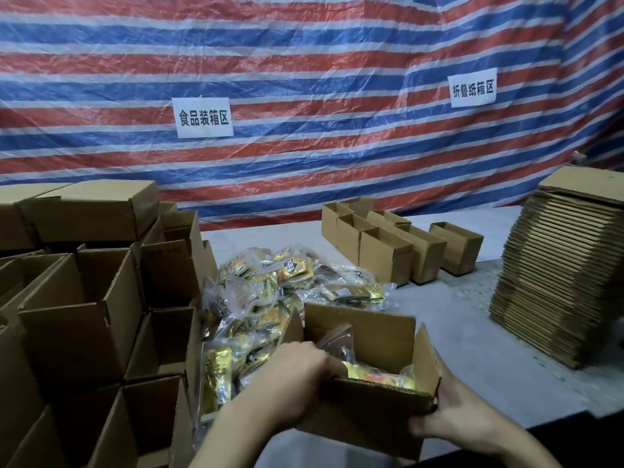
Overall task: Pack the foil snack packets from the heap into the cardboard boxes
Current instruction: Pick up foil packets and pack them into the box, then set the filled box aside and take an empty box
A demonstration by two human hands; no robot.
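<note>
The left hand (297, 376) is bent over the near left corner of the open box (371, 332). Its fingers curl over the rim and dip inside, so the tips are hidden, and I cannot tell if they also pinch a packet. The right hand (449, 413) holds the near right corner at 3 o'clock, with its fingers wrapped round the outside. Inside the box lie some shiny gold packets (378, 376), and a clear bag sticks up by the left wall. I think this is the filling step: the box looks only partly full. At 11 o'clock from the box, touching it, is the heap (270, 288) of foil packets on the tabletop (456, 315). The next move likely needs the left hand to let go, reach to the heap, grab more packets and drop them in flat while the right hand steadies the box. At 9 o'clock stand many empty boxes (84, 298). At 1 o'clock sit small boxes (388, 255), and at 2 o'clock a tall pile of flat cardboard (553, 275).
</note>
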